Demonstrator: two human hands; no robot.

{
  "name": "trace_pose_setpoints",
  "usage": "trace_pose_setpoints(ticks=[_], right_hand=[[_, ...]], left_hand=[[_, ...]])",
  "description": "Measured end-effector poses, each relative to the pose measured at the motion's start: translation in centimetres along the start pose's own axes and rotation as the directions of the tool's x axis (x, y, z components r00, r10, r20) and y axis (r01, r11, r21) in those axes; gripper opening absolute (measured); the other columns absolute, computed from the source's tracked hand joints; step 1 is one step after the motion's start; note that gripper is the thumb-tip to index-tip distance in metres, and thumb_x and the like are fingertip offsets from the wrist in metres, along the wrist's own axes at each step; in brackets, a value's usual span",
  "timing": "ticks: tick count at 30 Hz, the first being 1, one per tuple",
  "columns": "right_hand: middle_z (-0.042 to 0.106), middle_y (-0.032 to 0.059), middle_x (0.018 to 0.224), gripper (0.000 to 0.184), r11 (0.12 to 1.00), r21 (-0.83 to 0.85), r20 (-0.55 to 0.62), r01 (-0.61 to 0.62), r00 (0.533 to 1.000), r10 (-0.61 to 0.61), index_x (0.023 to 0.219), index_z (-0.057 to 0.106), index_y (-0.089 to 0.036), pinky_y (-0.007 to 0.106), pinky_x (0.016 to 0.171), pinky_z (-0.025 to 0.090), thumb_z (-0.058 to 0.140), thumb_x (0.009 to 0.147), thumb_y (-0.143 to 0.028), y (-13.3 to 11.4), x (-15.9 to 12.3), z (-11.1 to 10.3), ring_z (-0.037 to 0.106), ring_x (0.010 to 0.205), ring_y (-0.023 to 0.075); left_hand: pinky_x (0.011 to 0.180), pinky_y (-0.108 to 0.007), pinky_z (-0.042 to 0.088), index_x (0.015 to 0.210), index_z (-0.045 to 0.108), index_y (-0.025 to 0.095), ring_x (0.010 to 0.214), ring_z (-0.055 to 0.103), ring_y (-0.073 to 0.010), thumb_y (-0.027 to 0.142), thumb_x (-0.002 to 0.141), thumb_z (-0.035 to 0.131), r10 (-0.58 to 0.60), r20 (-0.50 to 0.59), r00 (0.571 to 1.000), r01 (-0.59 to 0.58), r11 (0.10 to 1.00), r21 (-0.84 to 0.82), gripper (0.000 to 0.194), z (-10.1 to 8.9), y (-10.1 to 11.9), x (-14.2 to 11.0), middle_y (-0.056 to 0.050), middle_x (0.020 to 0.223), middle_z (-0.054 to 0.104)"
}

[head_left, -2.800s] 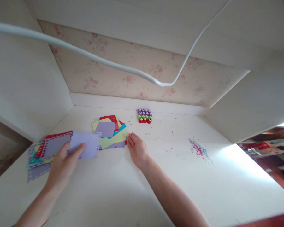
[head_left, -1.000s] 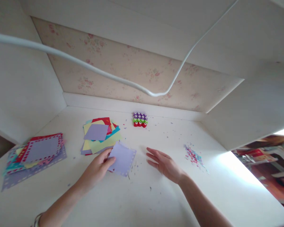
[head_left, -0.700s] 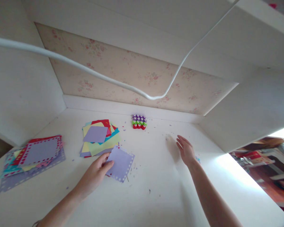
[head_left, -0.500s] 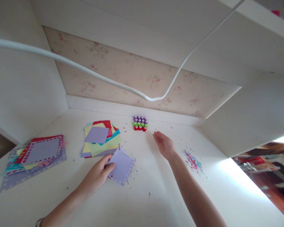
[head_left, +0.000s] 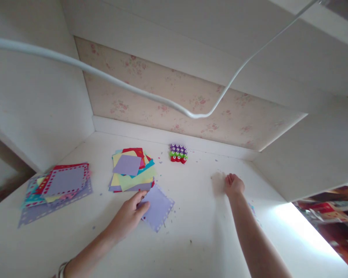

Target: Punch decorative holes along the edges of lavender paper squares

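Purple paper (head_left: 159, 206) is grasped by left hand (head_left: 130, 214), lower centre.
The right hand (head_left: 234, 185) is clenched, contents hidden; paper should be pinched lightly.

Left hand (head_left: 130, 214): bare
Left arm (head_left: 94, 247): bare, up to a band
Band (head_left: 63, 269): thin, light and dark; bracelet or sleeve edge, can't tell
Right hand (head_left: 234, 185): bare
Right arm (head_left: 253, 235): bare

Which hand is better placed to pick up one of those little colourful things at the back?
Probably the right hand: it shows no sheet, though, being curled, it may hide something small. The left hand is occupied, pinching a lavender sheet.
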State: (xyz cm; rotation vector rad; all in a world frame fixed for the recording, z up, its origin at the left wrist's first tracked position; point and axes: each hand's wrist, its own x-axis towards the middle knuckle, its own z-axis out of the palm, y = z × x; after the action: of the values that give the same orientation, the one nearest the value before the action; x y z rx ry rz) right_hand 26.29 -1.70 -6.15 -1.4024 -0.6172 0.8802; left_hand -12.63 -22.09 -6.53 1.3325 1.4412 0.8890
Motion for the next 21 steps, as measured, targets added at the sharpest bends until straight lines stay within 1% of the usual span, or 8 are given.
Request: trace_pose_setpoints(ticks=[2, 5, 7, 10, 13, 16, 18, 21], right_hand=[[0.064, -0.002, 0.08, 0.01, 0.992, -0.087, 0.039, 0.094, 0.995, -0.091, 0.091, 0.059, -0.021, 0.021, 0.059, 0.052, 0.056, 0.083, -0.027, -0.3, -0.5, -0.6, 0.059, 0.061, 0.0091], [0.069, 0.0034, 0.093, 0.027, 0.943, -0.241, 0.249, 0.23, 0.954, -0.169, 0.099, 0.065, -0.02, 0.031, 0.072, 0.056, 0.064, 0.074, -0.03, 0.9, -2.6, 1.6, 0.066, 0.076, 0.0155], [0.07, 0.0054, 0.104, 0.035, 0.879, -0.33, 0.421, 0.344, 0.887, -0.19, 0.103, 0.069, -0.022, 0.038, 0.082, 0.055, 0.068, 0.07, -0.031, 2.3, -4.4, 4.5, 0.067, 0.088, 0.0209], [0.06, 0.0033, 0.13, 0.042, 0.77, -0.356, 0.606, 0.53, 0.758, -0.241, 0.113, 0.068, -0.026, 0.038, 0.106, 0.04, 0.067, 0.071, -0.024, 4.1, -6.8, 9.3, 0.055, 0.121, 0.0224], [0.057, 0.0054, 0.134, 0.034, 0.682, -0.351, 0.691, 0.641, 0.669, -0.273, 0.109, 0.07, -0.023, 0.037, 0.114, 0.03, 0.06, 0.077, -0.019, 4.7, -8.0, 12.2, 0.048, 0.129, 0.0219], [0.06, 0.0096, 0.127, 0.025, 0.618, -0.366, 0.704, 0.695, 0.642, -0.305, 0.1, 0.072, -0.02, 0.041, 0.111, 0.032, 0.054, 0.082, -0.018, 4.6, -8.3, 12.4, 0.052, 0.122, 0.0243], [0.062, 0.0109, 0.121, 0.023, 0.588, -0.385, 0.697, 0.712, 0.642, -0.321, 0.097, 0.071, -0.019, 0.044, 0.106, 0.038, 0.052, 0.084, -0.019, 4.4, -8.3, 11.5, 0.057, 0.114, 0.025], [0.064, 0.0113, 0.111, 0.022, 0.569, -0.402, 0.691, 0.718, 0.645, -0.326, 0.098, 0.069, -0.019, 0.043, 0.093, 0.049, 0.052, 0.085, -0.024, 3.7, -9.3, 9.5, 0.063, 0.098, 0.0237]], left_hand=[[0.085, -0.032, 0.051, 0.119, 0.055, 0.018, 0.101, 0.066, -0.0242, 0.043, 0.089, 0.047, -0.004, 0.013, 1.0, 0.004, 1.0, 0.003, 0.04, 0.3, -0.2, 0.1, -0.009, 0.114, 0.069], [0.083, -0.032, 0.051, 0.118, 0.055, 0.02, 0.099, 0.068, -0.0241, 0.041, 0.089, 0.049, 0.04, 0.002, 0.999, -0.041, 0.997, 0.064, 0.036, 1.2, -0.7, 0.5, -0.007, 0.111, 0.071], [0.088, -0.033, 0.049, 0.115, 0.058, 0.022, 0.105, 0.066, -0.0245, 0.039, 0.088, 0.053, 0.114, -0.033, 0.993, -0.107, 0.979, 0.174, 0.032, 1.9, -0.9, 0.6, -0.006, 0.113, 0.071], [0.09, -0.034, 0.048, 0.116, 0.061, 0.024, 0.106, 0.066, -0.025, 0.04, 0.088, 0.055, 0.195, -0.065, 0.979, -0.166, 0.936, 0.311, 0.033, 2.7, -0.9, 0.4, -0.006, 0.114, 0.071], [0.08, -0.03, 0.052, 0.119, 0.061, 0.023, 0.083, 0.07, -0.0193, 0.042, 0.094, 0.043, 0.191, -0.049, 0.98, -0.172, 0.951, 0.258, 0.037, 2.4, -0.7, 0.0, -0.005, 0.107, 0.073], [0.061, -0.027, 0.052, 0.122, 0.057, 0.02, 0.051, 0.061, -0.012, 0.04, 0.097, 0.032, 0.109, -0.047, 0.993, -0.102, 0.986, 0.134, 0.041, 1.7, -0.5, -0.2, -0.004, 0.101, 0.074], [0.057, -0.025, 0.051, 0.12, 0.057, 0.019, 0.048, 0.058, -0.0104, 0.038, 0.096, 0.034, 0.095, -0.036, 0.995, -0.091, 0.991, 0.098, 0.038, 1.4, -0.6, -0.2, -0.004, 0.1, 0.073], [0.059, -0.024, 0.05, 0.112, 0.061, 0.019, 0.055, 0.062, -0.0109, 0.037, 0.095, 0.04, 0.162, -0.038, 0.986, -0.156, 0.979, 0.13, 0.032, 1.3, -0.7, -0.1, -0.005, 0.1, 0.071]])
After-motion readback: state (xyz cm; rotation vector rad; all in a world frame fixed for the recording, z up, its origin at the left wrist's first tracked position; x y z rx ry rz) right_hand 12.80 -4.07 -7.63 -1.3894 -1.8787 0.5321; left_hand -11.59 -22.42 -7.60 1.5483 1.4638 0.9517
